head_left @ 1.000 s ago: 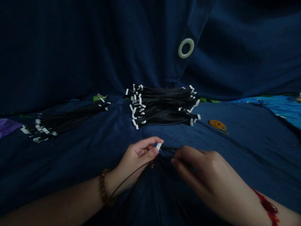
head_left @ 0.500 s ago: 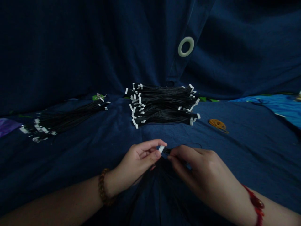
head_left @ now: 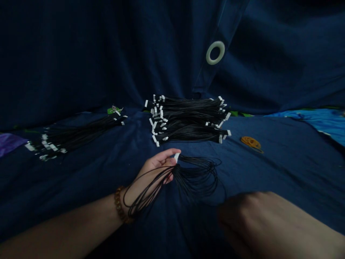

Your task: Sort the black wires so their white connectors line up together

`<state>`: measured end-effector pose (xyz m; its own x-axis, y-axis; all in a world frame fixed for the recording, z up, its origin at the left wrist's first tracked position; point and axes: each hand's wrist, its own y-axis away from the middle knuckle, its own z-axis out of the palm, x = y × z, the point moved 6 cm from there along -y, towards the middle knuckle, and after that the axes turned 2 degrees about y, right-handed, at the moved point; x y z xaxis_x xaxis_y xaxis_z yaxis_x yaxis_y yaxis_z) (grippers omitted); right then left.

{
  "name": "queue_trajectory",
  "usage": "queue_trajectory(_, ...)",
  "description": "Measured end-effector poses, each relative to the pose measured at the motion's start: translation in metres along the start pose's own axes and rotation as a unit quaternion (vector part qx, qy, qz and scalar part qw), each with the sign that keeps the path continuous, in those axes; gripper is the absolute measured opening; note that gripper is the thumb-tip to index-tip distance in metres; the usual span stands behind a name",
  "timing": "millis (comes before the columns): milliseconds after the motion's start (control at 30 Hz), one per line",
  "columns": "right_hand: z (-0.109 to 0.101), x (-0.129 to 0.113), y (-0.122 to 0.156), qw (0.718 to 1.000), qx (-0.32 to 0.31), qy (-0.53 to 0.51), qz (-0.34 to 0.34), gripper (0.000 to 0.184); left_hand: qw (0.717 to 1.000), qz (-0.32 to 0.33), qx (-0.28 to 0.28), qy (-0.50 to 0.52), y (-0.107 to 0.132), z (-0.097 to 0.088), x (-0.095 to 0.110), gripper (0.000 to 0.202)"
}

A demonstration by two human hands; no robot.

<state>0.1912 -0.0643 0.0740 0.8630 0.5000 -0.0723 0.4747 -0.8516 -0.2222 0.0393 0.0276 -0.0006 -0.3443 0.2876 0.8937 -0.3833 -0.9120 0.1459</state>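
Observation:
Between thumb and fingertips, my left hand (head_left: 161, 165) pinches the white connector of a black cable harness (head_left: 198, 174). Its thin wires loop out to the right and also hang down across my left wrist. Lower right, my right hand (head_left: 248, 219) is apart from the connector, back side up and blurred; its fingers are hidden, so I cannot tell what they do. Beyond my hands lies a stack of black cable bundles (head_left: 191, 118) with white connectors at both ends.
More black cables with white connectors (head_left: 81, 133) lie at the left. An orange-brown coil of rubber bands (head_left: 251, 142) rests at the right. Dark blue cloth (head_left: 291, 169) covers the surface and hangs behind, with a pale ring (head_left: 215, 53) in it. Blue fabric (head_left: 323, 120) is at far right.
My right hand has left the wires beside the connector and moved down and right. My left hand has risen slightly with the connector, and the wire loops now spread out in view.

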Motion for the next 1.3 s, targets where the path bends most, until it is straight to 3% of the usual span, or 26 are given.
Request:
queue_trajectory(100,0.016,-0.008,-0.014,0.998,-0.058,-0.036,-0.003,0.021,1.000,-0.001,-0.006,0.014,0.002,0.002,0.000,0.027)
queue_trajectory(200,0.023,-0.011,-0.033,0.984,-0.102,-0.143,0.005,0.023,0.999,-0.015,-0.021,0.027,0.004,0.007,0.001,0.029)
queue_trajectory(367,0.028,-0.003,-0.047,0.941,-0.094,-0.322,0.049,0.029,0.997,-0.030,-0.043,0.064,0.009,0.013,0.005,0.037)
queue_trajectory(500,0.027,-0.004,-0.047,0.914,-0.071,-0.395,0.051,0.020,0.995,-0.030,-0.049,0.085,0.010,0.015,0.007,0.046)
queue_trajectory(667,0.021,-0.013,-0.043,0.921,-0.017,-0.388,0.043,0.016,0.996,-0.014,-0.028,0.079,0.013,0.016,0.008,0.036)
queue_trajectory(933,0.023,-0.014,-0.042,0.944,0.010,-0.326,0.047,0.017,0.998,-0.016,-0.014,0.052,0.014,0.018,0.008,0.036)
queue_trajectory(1133,0.024,-0.013,-0.044,0.936,0.014,-0.344,0.079,0.015,0.999,-0.029,-0.016,0.029,0.013,0.015,0.006,0.036)
queue_trajectory(1233,0.023,-0.012,-0.046,0.905,-0.001,-0.412,0.103,0.014,0.999,-0.033,-0.019,0.029,0.013,0.015,0.007,0.037)
queue_trajectory(1300,0.025,-0.008,-0.045,0.845,-0.053,-0.512,0.148,0.014,0.999,-0.037,-0.014,0.034,0.012,0.014,0.008,0.041)
